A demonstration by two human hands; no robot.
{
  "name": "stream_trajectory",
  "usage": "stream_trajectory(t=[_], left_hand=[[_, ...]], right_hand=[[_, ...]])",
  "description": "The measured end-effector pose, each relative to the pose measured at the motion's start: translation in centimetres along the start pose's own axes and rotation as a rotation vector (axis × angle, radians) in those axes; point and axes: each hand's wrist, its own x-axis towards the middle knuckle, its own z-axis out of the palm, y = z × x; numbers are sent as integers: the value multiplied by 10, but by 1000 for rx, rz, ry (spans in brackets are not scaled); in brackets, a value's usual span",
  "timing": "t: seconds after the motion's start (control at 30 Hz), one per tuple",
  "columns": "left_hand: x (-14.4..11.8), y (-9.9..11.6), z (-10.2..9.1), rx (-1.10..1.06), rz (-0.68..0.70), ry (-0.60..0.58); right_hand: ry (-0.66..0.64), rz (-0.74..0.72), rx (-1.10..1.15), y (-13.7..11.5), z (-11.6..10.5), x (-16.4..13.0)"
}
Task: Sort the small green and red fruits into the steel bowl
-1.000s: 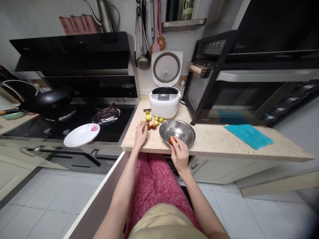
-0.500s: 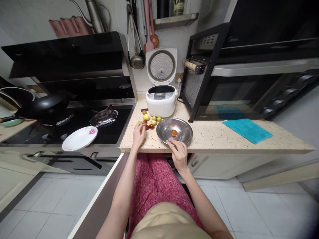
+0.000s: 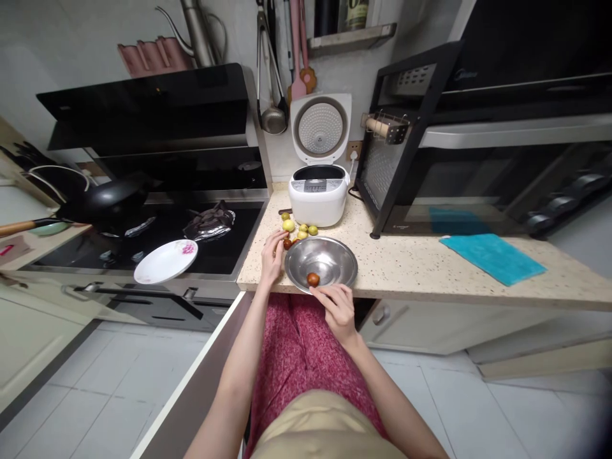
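Observation:
A shallow stainless steel bowl [image 3: 335, 255] sits at the counter's front edge. One reddish-brown jujube [image 3: 313, 279] lies inside, low on the near side. My right hand [image 3: 337, 309] pinches the bowl's near rim between thumb and fingers. Left of the bowl, my left hand [image 3: 272, 258] rests over the counter with curved fingers, thumb apart, beside a dark red jujube [image 3: 287, 244]. Part of the fruit there is hidden behind the fingers. Several yellow-green jujubes [image 3: 288, 225] are scattered just behind the bowl and hand.
A white rice cooker [image 3: 318, 204] with its lid raised stands behind the fruit. On the left, a white plate [image 3: 165, 262] rests at the front of the black stove [image 3: 243, 223]. A blue cloth [image 3: 495, 258] lies right, before a black oven [image 3: 459, 185]. An open drawer [image 3: 191, 376] juts out.
The bowl has slid left and nearer the counter's front edge, with my right hand on its rim. The jujube inside has rolled toward the near side. The view has shifted slightly.

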Motion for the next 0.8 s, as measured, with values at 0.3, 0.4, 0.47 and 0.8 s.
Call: stream_trajectory(t=[0.3, 0.4, 0.47, 0.8], left_hand=[[-6, 9, -30, -17, 329, -289], [-15, 5, -48, 30, 460, -463], [-23, 0, -59, 62, 521, -496], [-47, -23, -75, 57, 586, -340]], right_hand=[[-40, -20, 118, -1, 4, 5], [-56, -38, 148, -1, 6, 5], [-71, -46, 168, -2, 9, 5], [-188, -153, 264, 19, -2, 45]])
